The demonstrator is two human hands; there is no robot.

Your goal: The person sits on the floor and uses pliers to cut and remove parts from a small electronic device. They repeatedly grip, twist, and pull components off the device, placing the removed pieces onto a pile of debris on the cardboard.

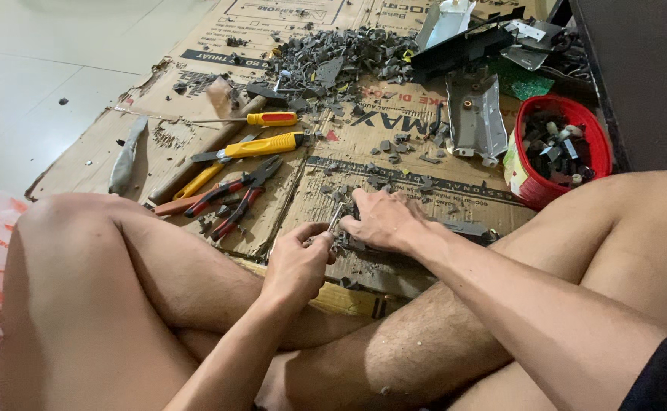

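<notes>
I sit cross-legged on the floor over a flattened cardboard sheet [394, 144]. My left hand [299, 259] is closed around a thin metal tool [335, 218] whose tip points up toward my right hand. My right hand [383, 219] presses down on a dark flat piece [467, 229] lying on the cardboard among small grey fragments. The two hands almost touch. What lies under my right palm is hidden.
Red-handled pliers [234, 199], a yellow-handled tool [253, 147] and a yellow-and-red screwdriver [261, 119] lie to the left. A heap of grey scrap [341, 61] sits at the back. A red bowl [530, 183] of small parts stands right, beside a metal bracket [474, 114].
</notes>
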